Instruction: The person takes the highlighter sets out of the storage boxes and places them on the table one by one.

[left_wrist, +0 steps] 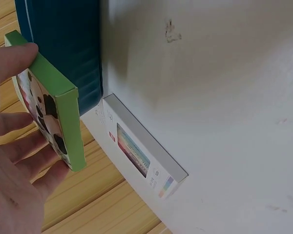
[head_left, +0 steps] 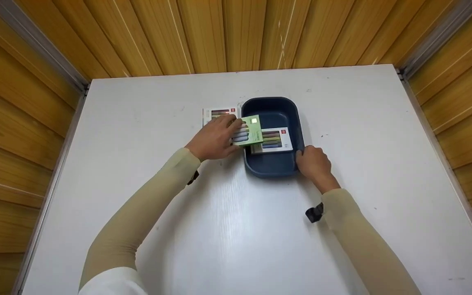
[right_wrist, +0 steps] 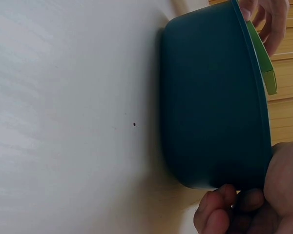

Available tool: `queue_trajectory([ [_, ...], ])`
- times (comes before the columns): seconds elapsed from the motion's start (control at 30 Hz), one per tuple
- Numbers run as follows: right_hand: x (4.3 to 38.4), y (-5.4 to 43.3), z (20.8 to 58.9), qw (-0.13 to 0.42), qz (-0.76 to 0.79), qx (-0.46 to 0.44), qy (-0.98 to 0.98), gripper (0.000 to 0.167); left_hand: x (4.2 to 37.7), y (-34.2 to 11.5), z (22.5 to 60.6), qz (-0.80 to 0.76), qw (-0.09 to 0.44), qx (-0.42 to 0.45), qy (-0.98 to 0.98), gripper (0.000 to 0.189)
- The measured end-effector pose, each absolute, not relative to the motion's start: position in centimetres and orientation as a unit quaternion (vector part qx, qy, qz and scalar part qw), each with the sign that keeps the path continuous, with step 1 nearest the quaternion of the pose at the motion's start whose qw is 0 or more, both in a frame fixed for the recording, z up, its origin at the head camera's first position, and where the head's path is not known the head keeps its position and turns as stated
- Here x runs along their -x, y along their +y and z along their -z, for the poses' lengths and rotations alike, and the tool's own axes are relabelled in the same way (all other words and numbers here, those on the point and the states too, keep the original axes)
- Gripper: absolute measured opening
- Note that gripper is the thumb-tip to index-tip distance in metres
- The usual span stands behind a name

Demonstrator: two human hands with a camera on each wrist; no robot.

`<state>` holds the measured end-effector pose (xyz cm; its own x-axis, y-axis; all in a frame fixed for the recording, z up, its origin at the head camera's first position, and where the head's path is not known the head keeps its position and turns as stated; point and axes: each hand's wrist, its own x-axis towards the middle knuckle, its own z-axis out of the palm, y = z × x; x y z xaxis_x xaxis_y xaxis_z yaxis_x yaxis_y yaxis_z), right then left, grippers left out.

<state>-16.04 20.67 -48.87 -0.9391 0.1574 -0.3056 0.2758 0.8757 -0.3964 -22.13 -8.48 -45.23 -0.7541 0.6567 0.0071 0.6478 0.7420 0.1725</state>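
Note:
My left hand (head_left: 216,138) grips a green crayon box (head_left: 254,130) between thumb and fingers, over the left rim of a dark blue bin (head_left: 271,169). A window in its top shows coloured sticks, and a panda picture covers the face seen in the left wrist view. At the bin's near right side, my right hand (head_left: 314,164) pinches the rim, thumb at the edge and fingers curled below on the outer wall. Inside the bin lies a white crayon box (head_left: 287,141), partly covered by the green one. Another white box (left_wrist: 136,146) lies on the table beside the bin's left side.
The bin stands on a white table (head_left: 228,229) with small dark marks. Yellow wood-plank walls (head_left: 203,37) close off the back and both sides. Each wrist carries a small black camera, with the right one (head_left: 314,214) plainly visible.

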Motion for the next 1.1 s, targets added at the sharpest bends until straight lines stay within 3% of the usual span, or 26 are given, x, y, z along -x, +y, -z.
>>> queue_trajectory([
  [0.7, 16.0, 20.7, 48.8, 0.139, 0.225, -0.11, 0.958, 0.043, 22.4, -9.3, 45.7, -0.115, 0.053, -0.322, 0.938, 0.068],
  [1.1, 16.1, 20.7, 48.8, 0.149, 0.228, -0.114, 0.955, 0.043, 22.3, -9.7, 45.9, -0.131, 0.067, -0.307, 0.94, 0.084],
])
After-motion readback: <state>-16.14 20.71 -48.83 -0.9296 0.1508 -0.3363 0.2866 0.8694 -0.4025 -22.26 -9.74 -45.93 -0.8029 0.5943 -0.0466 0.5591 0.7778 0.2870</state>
